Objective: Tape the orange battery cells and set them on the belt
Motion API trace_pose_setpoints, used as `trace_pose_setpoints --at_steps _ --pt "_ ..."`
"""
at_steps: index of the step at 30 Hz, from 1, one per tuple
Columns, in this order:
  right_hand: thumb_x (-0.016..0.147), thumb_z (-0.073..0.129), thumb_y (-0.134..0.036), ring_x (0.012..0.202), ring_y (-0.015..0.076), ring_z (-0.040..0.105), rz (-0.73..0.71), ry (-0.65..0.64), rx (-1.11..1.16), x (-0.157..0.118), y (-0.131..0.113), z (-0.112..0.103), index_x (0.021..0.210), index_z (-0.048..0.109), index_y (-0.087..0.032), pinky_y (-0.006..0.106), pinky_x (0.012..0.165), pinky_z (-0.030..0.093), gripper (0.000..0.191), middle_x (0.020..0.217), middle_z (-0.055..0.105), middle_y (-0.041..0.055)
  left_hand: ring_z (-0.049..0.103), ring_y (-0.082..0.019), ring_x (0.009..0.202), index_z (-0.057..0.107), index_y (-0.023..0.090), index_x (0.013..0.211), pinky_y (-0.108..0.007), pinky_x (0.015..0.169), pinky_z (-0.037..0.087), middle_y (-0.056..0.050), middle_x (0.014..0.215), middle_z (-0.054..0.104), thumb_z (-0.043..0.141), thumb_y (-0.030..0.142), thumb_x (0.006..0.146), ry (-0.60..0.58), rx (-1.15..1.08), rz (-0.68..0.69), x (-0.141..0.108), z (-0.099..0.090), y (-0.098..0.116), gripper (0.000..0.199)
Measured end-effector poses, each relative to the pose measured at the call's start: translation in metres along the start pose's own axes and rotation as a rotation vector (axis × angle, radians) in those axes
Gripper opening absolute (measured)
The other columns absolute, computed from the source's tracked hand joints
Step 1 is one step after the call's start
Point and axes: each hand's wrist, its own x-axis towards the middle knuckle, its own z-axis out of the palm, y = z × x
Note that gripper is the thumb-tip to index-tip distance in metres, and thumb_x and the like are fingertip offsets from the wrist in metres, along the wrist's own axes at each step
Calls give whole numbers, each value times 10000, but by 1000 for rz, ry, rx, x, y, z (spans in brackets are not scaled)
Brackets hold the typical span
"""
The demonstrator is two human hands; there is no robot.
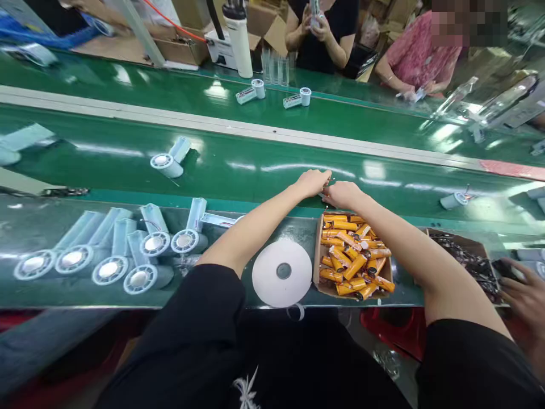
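My left hand (314,183) and my right hand (343,194) meet over the near edge of the green belt. Both are closed, with fingers bent around something small that the hands mostly hide. Just below my right hand is a cardboard box (317,264) full of orange wired battery cells (355,264). A wide roll of white tape (272,284) lies flat to the left of that box, its loose end hanging over the bench edge. Further left, several pale blue housings with round fan-like ends (108,270) rest on the bench.
The green conveyor belt (238,147) carries more pale blue housings (166,163). To the right stands a box of small dark parts (464,255), with another person's hand (522,289) beside it. Across the belt, people (323,34) handle parts near a white bottle (239,45).
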Motion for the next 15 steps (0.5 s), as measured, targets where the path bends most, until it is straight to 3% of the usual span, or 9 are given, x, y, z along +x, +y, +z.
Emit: trace_pose_setpoints --at_steps 8,12,15 --pt "1103 493 -359 1081 294 776 -17 47 71 -19 25 -6 1412 764 -263 352 935 540 422 1170 840 95 747 -305 1191 608 172 1381 -384 985 547 -195 1250 774 465 250 1094 35 -20 22 -4 -1 11 330" --pt "1068 522 -418 956 258 778 22 56 198 -34 39 -2 1424 767 -300 343 893 540 448 1125 849 57 750 -286 1182 610 185 1368 -372 990 548 -166 1229 786 459 251 1097 33 -44 18 -1 3 13 317" --pt "1049 533 -417 982 277 782 69 19 141 -32 35 4 1526 686 -304 359 895 555 513 1137 844 78 747 -283 1176 615 186 1367 -375 994 551 -166 1227 785 463 266 1097 36 -60 15 2 6 16 320"
